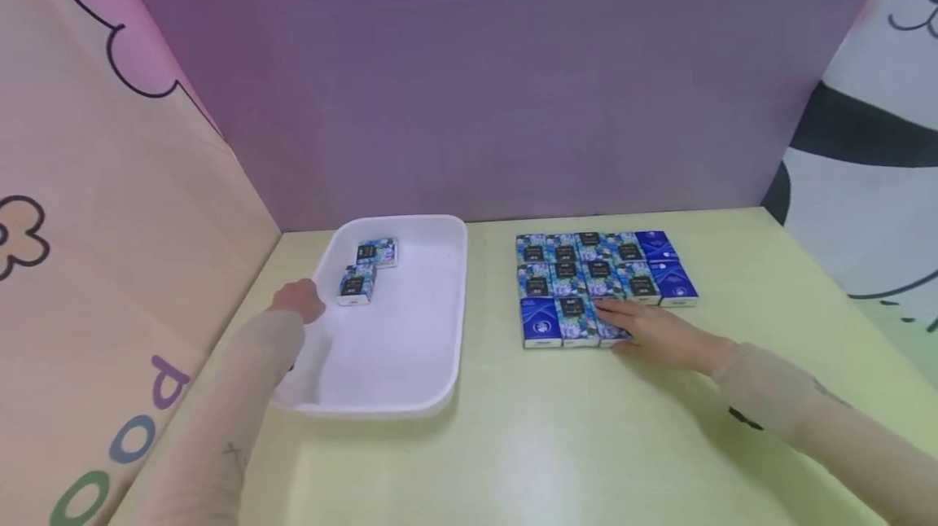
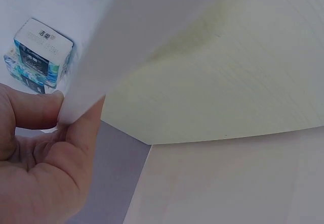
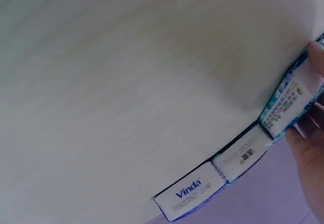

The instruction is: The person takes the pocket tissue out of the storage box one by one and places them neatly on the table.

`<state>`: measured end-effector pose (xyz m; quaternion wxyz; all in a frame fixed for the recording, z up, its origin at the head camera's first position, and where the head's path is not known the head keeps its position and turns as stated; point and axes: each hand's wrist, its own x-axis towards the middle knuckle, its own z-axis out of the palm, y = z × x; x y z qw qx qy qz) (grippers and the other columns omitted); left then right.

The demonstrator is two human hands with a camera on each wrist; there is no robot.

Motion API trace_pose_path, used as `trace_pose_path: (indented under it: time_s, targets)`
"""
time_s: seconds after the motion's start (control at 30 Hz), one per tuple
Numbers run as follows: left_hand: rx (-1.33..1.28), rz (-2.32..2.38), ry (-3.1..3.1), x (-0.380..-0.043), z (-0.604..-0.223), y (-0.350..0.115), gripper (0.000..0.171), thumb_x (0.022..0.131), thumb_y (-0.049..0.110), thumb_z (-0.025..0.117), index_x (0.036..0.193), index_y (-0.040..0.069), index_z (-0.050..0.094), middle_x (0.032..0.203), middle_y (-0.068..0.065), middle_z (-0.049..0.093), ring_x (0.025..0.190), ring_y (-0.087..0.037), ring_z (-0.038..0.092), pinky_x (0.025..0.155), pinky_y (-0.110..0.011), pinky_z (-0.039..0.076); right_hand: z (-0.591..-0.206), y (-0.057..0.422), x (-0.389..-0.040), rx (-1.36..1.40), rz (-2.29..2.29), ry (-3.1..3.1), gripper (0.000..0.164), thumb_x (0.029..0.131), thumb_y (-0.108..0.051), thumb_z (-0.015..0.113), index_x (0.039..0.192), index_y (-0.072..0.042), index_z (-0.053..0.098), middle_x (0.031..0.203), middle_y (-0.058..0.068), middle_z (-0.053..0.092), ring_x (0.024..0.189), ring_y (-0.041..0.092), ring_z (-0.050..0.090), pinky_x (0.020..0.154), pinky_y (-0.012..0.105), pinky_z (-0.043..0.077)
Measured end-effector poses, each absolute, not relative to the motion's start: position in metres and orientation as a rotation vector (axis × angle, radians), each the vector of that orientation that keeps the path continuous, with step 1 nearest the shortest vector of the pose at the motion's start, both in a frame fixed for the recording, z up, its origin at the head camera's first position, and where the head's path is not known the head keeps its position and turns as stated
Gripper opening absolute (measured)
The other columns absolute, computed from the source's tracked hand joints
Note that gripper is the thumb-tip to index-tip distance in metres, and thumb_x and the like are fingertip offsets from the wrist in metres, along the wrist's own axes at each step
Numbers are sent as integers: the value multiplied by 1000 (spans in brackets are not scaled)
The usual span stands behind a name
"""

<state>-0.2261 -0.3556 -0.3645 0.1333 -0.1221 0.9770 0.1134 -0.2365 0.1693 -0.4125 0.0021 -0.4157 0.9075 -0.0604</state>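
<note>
My left hand [image 1: 299,300] pinches the left rim of a white plastic tub [image 1: 447,396]; in the left wrist view, thumb and fingers lie on either side of its wall [image 2: 96,77]. Inside the tub sit two floral blue tissue packs, one [image 1: 356,285] in front of the other [image 1: 386,252]. My right hand [image 1: 663,335] is at the right end of the front row of tissue packs, gripping a floral pack [image 3: 291,102] with thumb and fingers on opposite sides. Beside it stand another floral pack [image 1: 577,322] and a plain blue Vinda pack [image 1: 541,322].
Behind the front row are two longer rows of packs, mostly floral [image 1: 564,279], with plain blue ones [image 1: 674,282] at the right end. The pale yellow table [image 1: 498,453] meets a purple back panel [image 1: 476,103] and printed side panels [image 1: 132,208].
</note>
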Motion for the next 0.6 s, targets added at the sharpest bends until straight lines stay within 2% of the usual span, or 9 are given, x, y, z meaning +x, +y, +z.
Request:
trace_pose_path:
  time_s: [0.27, 0.47, 0.6]
  targets:
    - [-417, 399, 2774, -224, -364, -350, 38, 88, 12, 47, 117, -12, 46, 100, -27, 57, 84, -33, 57, 73, -44, 50, -398, 151, -229, -1311, -172, 2882, 67, 82, -32, 65, 134, 2, 41, 140, 19, 39, 125, 38, 41, 98, 48, 39]
    - [-398, 371, 2813, -226, -365, -352, 36, 86, 11, 47, 112, -13, 48, 94, -26, 58, 79, -32, 57, 68, -41, 50, -363, 109, -232, -1342, -127, 2876, 62, 87, -39, 57, 136, -3, 42, 140, 14, 42, 124, 32, 44, 96, 44, 43]
    - [-408, 376, 2809, -228, -365, -354, 36, 85, 10, 48, 112, -13, 48, 93, -26, 58, 79, -32, 57, 68, -41, 50, -341, 71, -233, -1349, -99, 2803, 59, 90, -41, 52, 137, -7, 41, 140, 10, 42, 128, 29, 40, 102, 43, 38]
